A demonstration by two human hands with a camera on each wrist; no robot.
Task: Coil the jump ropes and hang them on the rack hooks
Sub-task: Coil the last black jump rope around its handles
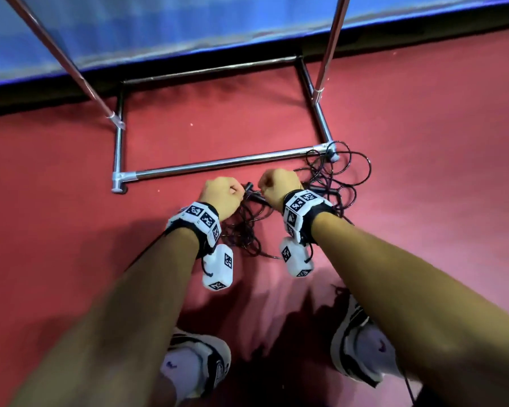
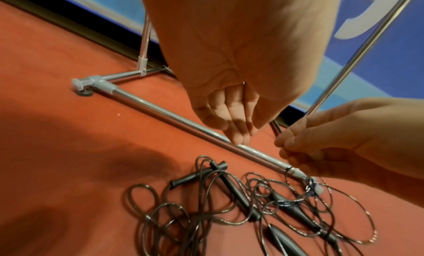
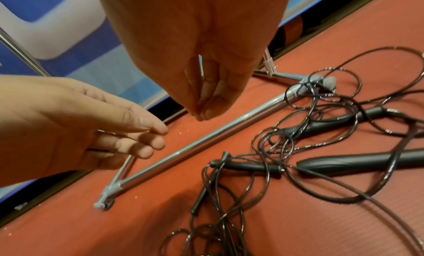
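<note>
My left hand [image 1: 222, 192] hangs over the floor with fingers loosely bent, holding nothing I can see. My right hand [image 1: 278, 183] has fingertips drawn together; whether they pinch a thin cord I cannot tell. Below them the jump ropes [image 2: 252, 205] lie tangled on the floor: thin, glossy black cords in loose loops, with smooth tapered black handles [image 3: 358, 162]. One cord is looped around the grey plastic corner joint [image 3: 321, 80] of the rack [image 1: 218, 164], whose shiny chrome tubes form a rectangular base. The floor [image 1: 56, 171] is matte red carpet, finely ribbed. Behind the rack stands a blue wall panel [image 1: 159, 24] with a black base strip.
</note>
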